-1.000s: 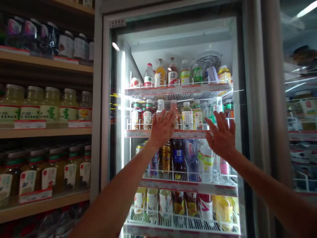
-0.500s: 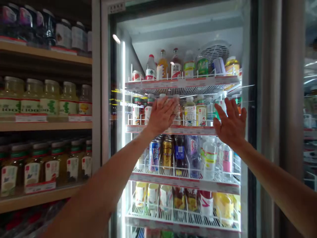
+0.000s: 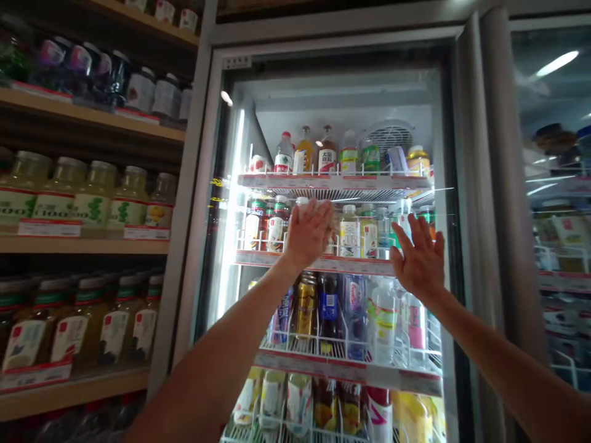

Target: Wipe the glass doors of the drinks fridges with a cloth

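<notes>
My left hand (image 3: 310, 234) lies flat, palm forward, over the glass door (image 3: 277, 80) of a lit drinks fridge. A pale blurred patch by its fingertips looks like a reflection, though I cannot be sure. To the right, my right hand (image 3: 419, 255) is raised with fingers spread and holds nothing. Whether either palm touches the glass is hard to tell. Behind the hands, the second shelf (image 3: 351, 266) carries several bottles, among them a pale yellow tea bottle (image 3: 349, 234). My left hand hides some of these.
Wooden shelves (image 3: 87, 246) with jars and bottles stand to the left. On the fridge's top shelf (image 3: 332, 182) are several bottles; cans, including a gold can (image 3: 305, 304), and more bottles fill lower racks. A metal upright (image 3: 489, 154) separates a second glass-fronted fridge (image 3: 554, 203) at right.
The view has tilted, showing more of the fridge's top frame and of the right-hand fridge. Both hands appear slightly lower in the picture, still open and raised before the glass.
</notes>
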Action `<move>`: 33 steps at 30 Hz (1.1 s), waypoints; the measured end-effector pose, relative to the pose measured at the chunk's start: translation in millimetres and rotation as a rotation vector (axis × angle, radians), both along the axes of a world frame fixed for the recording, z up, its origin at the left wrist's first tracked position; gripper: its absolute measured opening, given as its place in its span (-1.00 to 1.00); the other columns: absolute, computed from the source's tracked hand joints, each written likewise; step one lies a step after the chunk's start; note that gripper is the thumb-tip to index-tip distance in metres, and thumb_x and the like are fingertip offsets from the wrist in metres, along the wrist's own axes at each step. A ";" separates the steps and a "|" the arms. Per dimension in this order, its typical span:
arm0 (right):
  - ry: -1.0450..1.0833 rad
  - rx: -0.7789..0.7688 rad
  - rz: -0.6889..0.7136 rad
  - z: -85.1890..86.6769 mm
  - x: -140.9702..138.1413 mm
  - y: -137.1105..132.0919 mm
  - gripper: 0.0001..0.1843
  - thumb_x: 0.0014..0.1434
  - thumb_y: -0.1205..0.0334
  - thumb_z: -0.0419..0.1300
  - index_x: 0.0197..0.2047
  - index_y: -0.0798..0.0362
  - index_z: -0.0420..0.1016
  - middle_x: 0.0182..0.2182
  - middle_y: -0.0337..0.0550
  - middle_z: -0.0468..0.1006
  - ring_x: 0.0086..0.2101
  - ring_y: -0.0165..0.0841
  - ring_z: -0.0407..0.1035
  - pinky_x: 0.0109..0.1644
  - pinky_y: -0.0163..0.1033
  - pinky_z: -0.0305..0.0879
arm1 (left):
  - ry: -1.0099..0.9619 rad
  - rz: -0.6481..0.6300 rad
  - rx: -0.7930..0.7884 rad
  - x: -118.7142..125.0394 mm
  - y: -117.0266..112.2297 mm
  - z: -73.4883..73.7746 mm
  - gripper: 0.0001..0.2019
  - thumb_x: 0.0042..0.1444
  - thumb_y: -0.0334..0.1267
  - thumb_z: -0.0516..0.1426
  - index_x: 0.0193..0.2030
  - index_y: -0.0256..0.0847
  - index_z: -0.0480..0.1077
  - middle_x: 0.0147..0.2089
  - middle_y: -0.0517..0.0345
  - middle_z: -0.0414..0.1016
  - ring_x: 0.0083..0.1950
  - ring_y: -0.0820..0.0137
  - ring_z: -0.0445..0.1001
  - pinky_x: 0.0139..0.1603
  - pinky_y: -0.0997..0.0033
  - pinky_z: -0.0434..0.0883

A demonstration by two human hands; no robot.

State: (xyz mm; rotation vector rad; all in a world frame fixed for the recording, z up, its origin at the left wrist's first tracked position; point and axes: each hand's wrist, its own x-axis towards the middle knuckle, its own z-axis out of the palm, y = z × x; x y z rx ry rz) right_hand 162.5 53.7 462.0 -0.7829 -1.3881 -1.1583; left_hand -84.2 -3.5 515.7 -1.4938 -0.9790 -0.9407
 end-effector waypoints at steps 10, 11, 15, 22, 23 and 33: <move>-0.017 0.031 0.042 -1.2 -1.0 -0.8 -0.45 0.25 0.15 -0.04 0.30 -0.03 0.08 0.32 -0.03 0.00 0.29 -0.12 -0.09 0.31 0.15 -0.15 | 0.295 0.019 0.032 35.7 15.1 -3.3 -0.57 0.26 -0.15 -0.13 0.25 -0.07 0.16 0.34 0.16 0.15 0.37 0.21 0.02 0.33 -0.07 -0.02; -0.022 0.045 0.041 -1.3 -0.7 0.4 -0.44 0.25 0.16 -0.04 0.31 -0.04 0.06 0.33 -0.04 0.00 0.29 -0.12 -0.09 0.31 0.16 -0.15 | 0.268 0.031 0.038 28.0 14.1 3.0 -0.57 0.25 -0.16 -0.12 0.24 -0.07 0.17 0.33 0.15 0.16 0.36 0.21 0.03 0.32 -0.07 0.00; -0.035 0.074 0.032 -0.9 -0.1 3.9 -0.43 0.24 0.15 -0.04 0.32 -0.04 0.05 0.32 -0.03 0.03 0.28 -0.11 -0.06 0.30 0.16 -0.13 | -0.248 0.085 0.170 -18.5 2.1 41.2 -0.55 0.22 -0.22 -0.08 0.25 -0.18 0.17 0.31 0.03 0.20 0.33 0.07 0.08 0.25 -0.13 0.08; -0.067 0.094 0.051 -0.9 1.1 3.4 -0.42 0.24 0.19 -0.02 0.32 -0.06 0.04 0.31 -0.03 0.05 0.27 -0.10 -0.02 0.29 0.14 -0.11 | 0.143 0.050 0.081 27.7 13.9 33.4 -0.56 0.25 -0.17 -0.13 0.25 -0.11 0.18 0.33 0.14 0.16 0.35 0.16 0.04 0.29 -0.11 0.03; -0.067 0.094 0.054 -0.9 1.1 3.4 -0.42 0.24 0.19 -0.03 0.32 -0.07 0.03 0.31 -0.04 0.06 0.27 -0.10 -0.01 0.29 0.14 -0.11 | 0.218 0.047 0.057 29.3 14.1 33.2 -0.57 0.26 -0.17 -0.14 0.25 -0.09 0.18 0.33 0.16 0.16 0.36 0.19 0.03 0.30 -0.08 0.02; -0.045 0.088 0.019 -0.5 -1.2 4.0 -0.41 0.24 0.18 -0.03 0.33 -0.07 0.01 0.31 -0.04 0.05 0.27 -0.11 -0.03 0.28 0.16 -0.09 | -0.175 0.081 0.099 14.2 6.6 38.7 -0.53 0.23 -0.19 -0.09 0.28 -0.17 0.14 0.33 0.03 0.14 0.36 0.05 0.02 0.26 -0.19 0.04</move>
